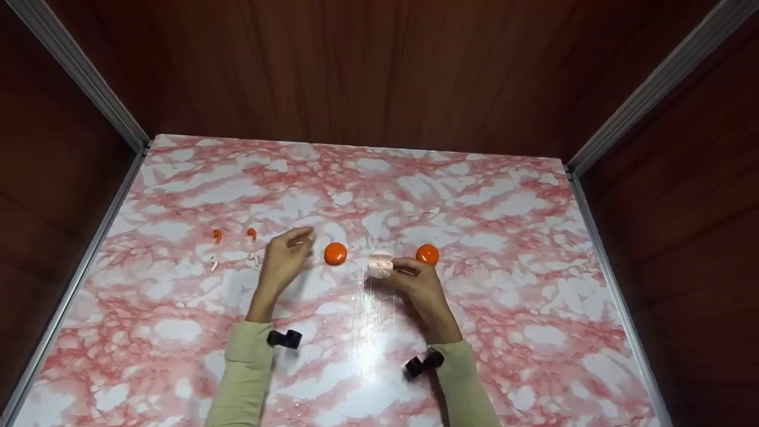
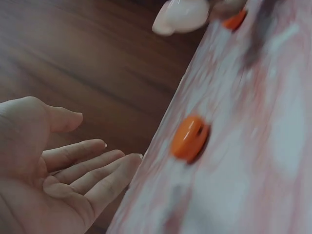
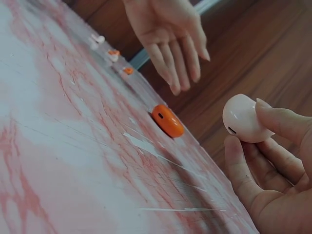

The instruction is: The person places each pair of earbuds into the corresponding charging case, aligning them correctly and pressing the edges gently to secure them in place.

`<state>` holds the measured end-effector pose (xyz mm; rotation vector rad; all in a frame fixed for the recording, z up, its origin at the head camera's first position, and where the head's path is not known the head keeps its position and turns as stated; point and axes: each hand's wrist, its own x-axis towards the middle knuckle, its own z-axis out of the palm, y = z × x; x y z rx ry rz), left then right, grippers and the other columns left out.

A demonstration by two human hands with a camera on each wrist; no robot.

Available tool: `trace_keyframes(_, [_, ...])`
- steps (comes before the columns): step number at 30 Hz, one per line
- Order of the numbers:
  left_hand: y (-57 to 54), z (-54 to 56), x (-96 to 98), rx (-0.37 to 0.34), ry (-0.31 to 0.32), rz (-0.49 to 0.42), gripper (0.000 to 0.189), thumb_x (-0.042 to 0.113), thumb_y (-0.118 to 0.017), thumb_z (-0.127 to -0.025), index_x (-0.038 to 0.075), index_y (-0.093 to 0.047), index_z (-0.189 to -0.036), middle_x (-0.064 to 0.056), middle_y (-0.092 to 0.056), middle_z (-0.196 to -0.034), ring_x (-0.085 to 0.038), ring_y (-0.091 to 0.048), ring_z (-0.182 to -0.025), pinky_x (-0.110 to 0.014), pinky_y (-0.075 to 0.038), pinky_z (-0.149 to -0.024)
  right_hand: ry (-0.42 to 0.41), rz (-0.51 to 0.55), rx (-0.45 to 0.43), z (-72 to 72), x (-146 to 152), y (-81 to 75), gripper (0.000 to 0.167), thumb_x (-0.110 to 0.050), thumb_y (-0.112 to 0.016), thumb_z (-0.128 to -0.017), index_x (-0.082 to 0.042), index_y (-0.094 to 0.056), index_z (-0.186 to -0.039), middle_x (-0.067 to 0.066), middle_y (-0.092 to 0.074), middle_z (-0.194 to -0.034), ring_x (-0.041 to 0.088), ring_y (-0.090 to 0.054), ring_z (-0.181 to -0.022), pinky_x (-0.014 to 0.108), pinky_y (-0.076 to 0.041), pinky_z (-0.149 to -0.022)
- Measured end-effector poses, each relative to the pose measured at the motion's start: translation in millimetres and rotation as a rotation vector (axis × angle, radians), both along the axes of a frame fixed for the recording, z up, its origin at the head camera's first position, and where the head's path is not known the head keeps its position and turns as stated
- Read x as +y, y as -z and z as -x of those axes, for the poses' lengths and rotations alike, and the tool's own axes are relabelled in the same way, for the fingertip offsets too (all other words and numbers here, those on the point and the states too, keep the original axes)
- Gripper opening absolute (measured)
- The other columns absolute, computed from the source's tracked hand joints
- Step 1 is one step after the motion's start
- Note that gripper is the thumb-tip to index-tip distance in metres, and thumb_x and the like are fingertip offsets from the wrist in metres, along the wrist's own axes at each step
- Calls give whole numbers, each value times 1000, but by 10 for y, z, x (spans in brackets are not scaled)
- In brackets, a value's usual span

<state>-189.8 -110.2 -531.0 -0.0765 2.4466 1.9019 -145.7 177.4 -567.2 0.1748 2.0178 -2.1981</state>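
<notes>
Between thumb and fingers, my right hand (image 1: pixel 420 287) holds a white earbud case (image 1: pixel 380 264) above the table. Its lid looks raised in the head view, and the right wrist view shows the rounded white shell (image 3: pixel 243 118) with a small dark port. My left hand (image 1: pixel 286 258) hovers with relaxed, extended fingers and holds nothing. Just right of it an orange earbud case (image 2: pixel 190 138) lies on the table, closed. A second orange case (image 1: pixel 427 254) lies beyond my right hand's knuckles, partly hidden by the hand in the left wrist view.
Left of my left hand lie two orange earbuds (image 1: pixel 217 236) and, nearer me, two white earbuds (image 1: pixel 214 263), one close to the left wrist. The table (image 1: pixel 510 308) has a pink-and-white marbled top, walled by dark wood panels (image 1: pixel 356 71) with metal edge strips.
</notes>
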Motion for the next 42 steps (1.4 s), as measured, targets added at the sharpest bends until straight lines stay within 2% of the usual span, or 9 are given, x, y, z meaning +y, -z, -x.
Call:
trace_keyframes(3, [-32, -16, -192, 63, -52, 112, 36, 21, -65, -104, 2, -70, -134, -23, -72, -132, -39, -72, -121, -48, -58, -104, 5, 3, -4, -3, -2, 11, 31, -5, -84, -86, 3, -76, -115, 12, -78, -114, 19, -75, -102, 28, -61, -88])
trace_keyframes(7, [-39, -40, -448, 120, -128, 194, 33, 17, -64, -103, -1, -72, -130, -24, -74, -126, -39, -73, -118, -49, -58, -103, 6, 0, -20, -1, -11, 11, 33, -9, -86, -85, 1, -77, -115, 11, -78, -115, 21, -75, -103, 30, -61, -89])
trace_keyframes(13, [-17, -123, -838, 81, -261, 306, 32, 21, -64, -103, 4, -75, -127, -18, -77, -123, -34, -76, -114, -38, -61, -91, -14, 12, -29, -6, -32, 7, 34, -9, -85, -85, 1, -77, -116, 13, -78, -116, 24, -75, -105, 36, -63, -92])
trace_keyframes(16, [-21, -166, -1007, 51, -295, 332, 35, 22, -66, -102, 3, -73, -130, -21, -76, -125, -35, -75, -115, -29, -59, -88, -5, 2, -24, -5, -37, 6, 34, -10, -86, -84, 1, -77, -115, 12, -78, -114, 23, -75, -103, 35, -62, -91])
trace_keyframes(18, [-21, -179, -1097, 46, -306, 327, 38, 20, -68, -101, -1, -71, -132, -24, -73, -129, -37, -74, -117, -33, -61, -92, -5, -4, -28, -5, -31, 7, 33, -10, -85, -85, 1, -77, -115, 12, -78, -114, 21, -75, -102, 34, -62, -89])
trace_keyframes(24, [10, -175, -1277, 63, -318, 329, 41, 14, -69, -100, -4, -67, -136, -28, -67, -138, -42, -68, -127, -50, -55, -106, -16, -1, -44, -3, -8, 0, 33, -10, -83, -88, -1, -77, -118, 13, -78, -114, 27, -76, -105, 37, -63, -92])
trace_keyframes(34, [92, -182, -1405, 71, -290, 599, 42, 11, -64, -101, -3, -63, -141, -32, -65, -136, -52, -67, -118, -62, -53, -101, 22, 21, -12, 5, 5, 0, 30, -2, -80, -88, 7, -75, -116, 13, -77, -113, 18, -76, -101, 31, -62, -89])
trace_keyframes(38, [126, -184, -1435, 123, -224, 744, 37, 7, -63, -101, -10, -64, -134, -37, -70, -119, -58, -69, -103, -65, -55, -89, 16, 22, -6, 5, 18, 4, 28, -2, -79, -90, 7, -74, -116, 13, -78, -113, 18, -76, -101, 33, -63, -89])
trace_keyframes(42, [164, -172, -1440, 214, -151, 898, 20, 2, -66, -97, -15, -69, -106, -42, -70, -93, -61, -68, -84, -68, -54, -74, 17, 17, -14, 2, 31, 12, 27, -4, -80, -90, 6, -75, -115, 13, -79, -112, 18, -76, -101, 35, -63, -91])
